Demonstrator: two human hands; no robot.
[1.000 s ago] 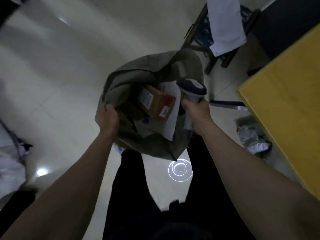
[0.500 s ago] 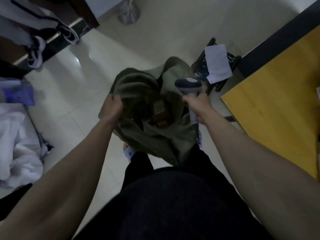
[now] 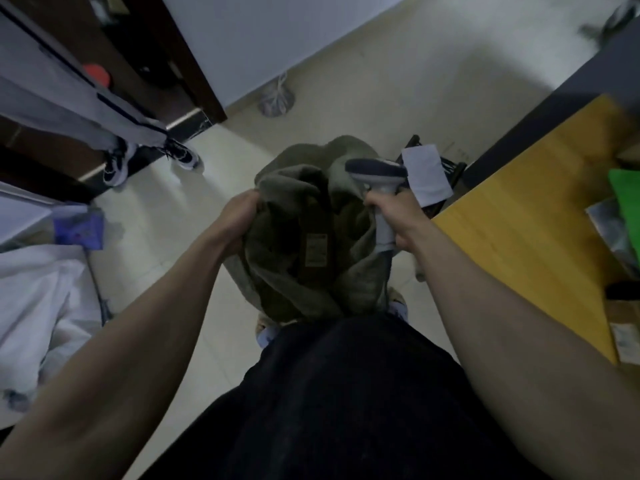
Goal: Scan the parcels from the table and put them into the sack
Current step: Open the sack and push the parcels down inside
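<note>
- The left hand point(image 3: 239, 216) clenched the left rim of the olive sack point(image 3: 287, 271), bunching the cloth in its grip.
- The right hand point(image 3: 394, 220) grasped the handle of the scanner point(image 3: 377, 174); whether it also pinched the right rim of the sack could not be told, though it lay against that rim.
- The sack hung between the two hands, in front of the person's dark trousers point(image 3: 346, 393), above the tiled floor point(image 3: 346, 98).
- One brown parcel point(image 3: 313, 251) with a pale label sat inside the sack mouth, deep among the folds.
- The yellow worktop point(image 3: 519, 216) stood to the right, bearing a green packet point(image 3: 625, 192), a silver packet point(image 3: 613, 226) and a brown box point(image 3: 623, 330) near its far edge; these were likely parcels yet to be scanned.
- Risk one: the sack mouth was narrowed by folds, so the next parcel might catch on the cloth and drop to the floor.
- Risk two: the right hand carried the scanner beside the rim; a shift of grip might let the scanner fall into the sack, or loosen the rim.
- Risk three: releasing the left rim to reach the worktop would probably let the mouth collapse shut.
</note>
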